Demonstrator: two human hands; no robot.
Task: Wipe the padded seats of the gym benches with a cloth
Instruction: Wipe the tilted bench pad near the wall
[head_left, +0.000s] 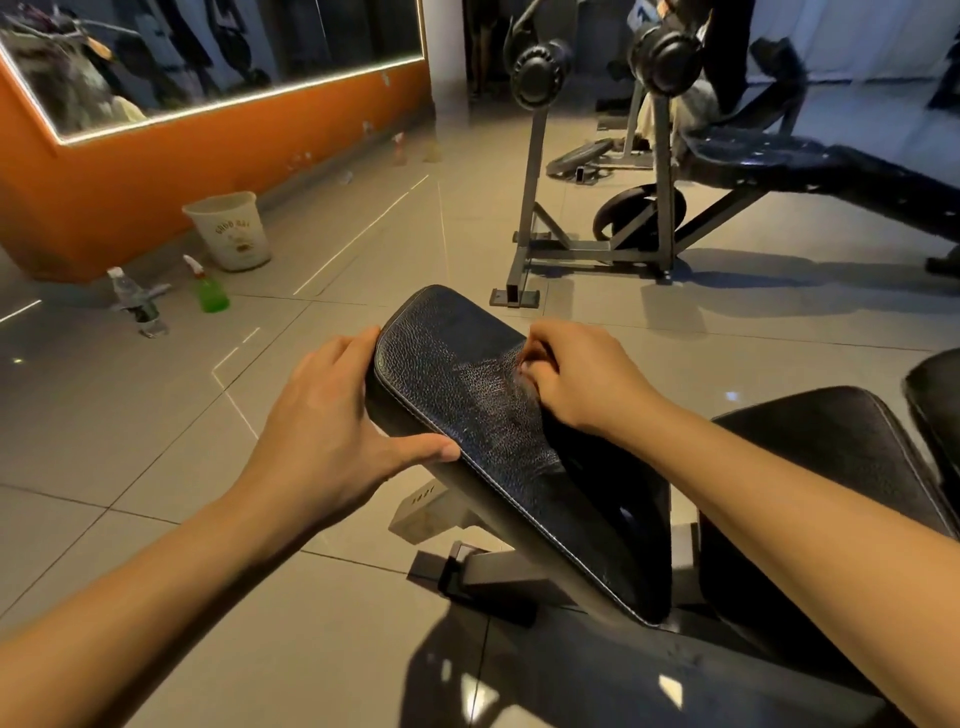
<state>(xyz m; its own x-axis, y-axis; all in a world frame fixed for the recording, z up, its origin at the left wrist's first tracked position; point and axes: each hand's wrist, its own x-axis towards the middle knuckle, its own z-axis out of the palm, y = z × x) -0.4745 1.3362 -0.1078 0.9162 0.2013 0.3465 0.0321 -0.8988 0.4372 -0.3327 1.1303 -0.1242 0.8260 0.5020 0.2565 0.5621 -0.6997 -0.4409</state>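
Observation:
A black padded seat (457, 374) of a gym bench tilts up in front of me, its leather grain shiny in the middle. My left hand (322, 415) grips the pad's left edge, fingers curled over the far corner and thumb along the near side. My right hand (582, 379) is curled on the pad's right side and holds a dark cloth (587, 467), which is bunched under it and trails down the pad. The cloth is hard to tell from the black leather. The bench's back pad (810, 452) lies to the right, under my right forearm.
A second bench (810, 166) with a grey rack stands at the back right. Along the orange mirror wall (156, 171) on the left stand a white bucket (231, 231), a green spray bottle (210, 288) and a water bottle (132, 299). Grey tiled floor surrounds the bench.

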